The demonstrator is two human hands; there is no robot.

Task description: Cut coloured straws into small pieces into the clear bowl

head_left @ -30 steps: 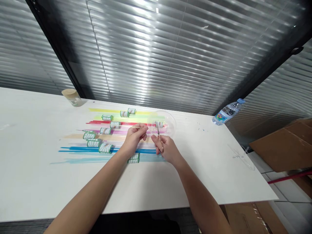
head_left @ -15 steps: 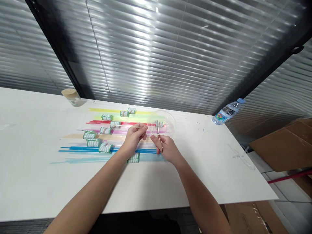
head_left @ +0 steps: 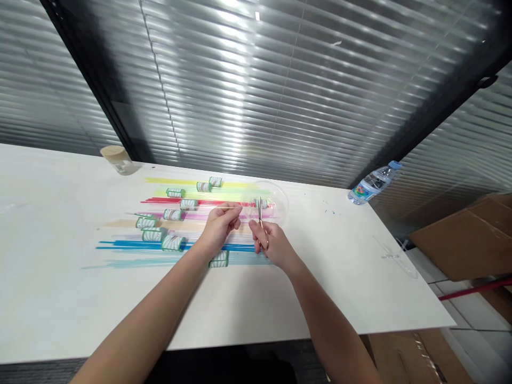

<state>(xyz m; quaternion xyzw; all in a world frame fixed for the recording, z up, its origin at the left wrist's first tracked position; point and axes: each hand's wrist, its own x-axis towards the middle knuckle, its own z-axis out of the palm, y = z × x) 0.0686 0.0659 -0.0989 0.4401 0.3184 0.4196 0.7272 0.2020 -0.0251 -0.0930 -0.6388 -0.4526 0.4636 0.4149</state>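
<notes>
My left hand (head_left: 219,223) is closed in a pinch on a thin pale straw whose tip points right toward the scissors. My right hand (head_left: 272,242) grips small rose-gold scissors (head_left: 261,220), blades pointing up and away over a clear round plastic dish (head_left: 276,198). Both hands hover above rows of long coloured straws (head_left: 132,246) lying flat on the white table (head_left: 60,277): yellow, green, red, pink, tan, blue and light blue. Several small green-and-white rolls (head_left: 173,242) lie on the straws.
A small jar with a tan lid (head_left: 118,159) stands at the back left. A water bottle (head_left: 374,183) lies at the back right edge. A clear plastic piece (head_left: 394,256) rests near the right edge. Cardboard boxes (head_left: 464,240) sit beyond the table on the right. Window blinds fill the background.
Hardly anything has moved; the scissors in my right hand have shifted slightly and the hands stay close together over the dish.
</notes>
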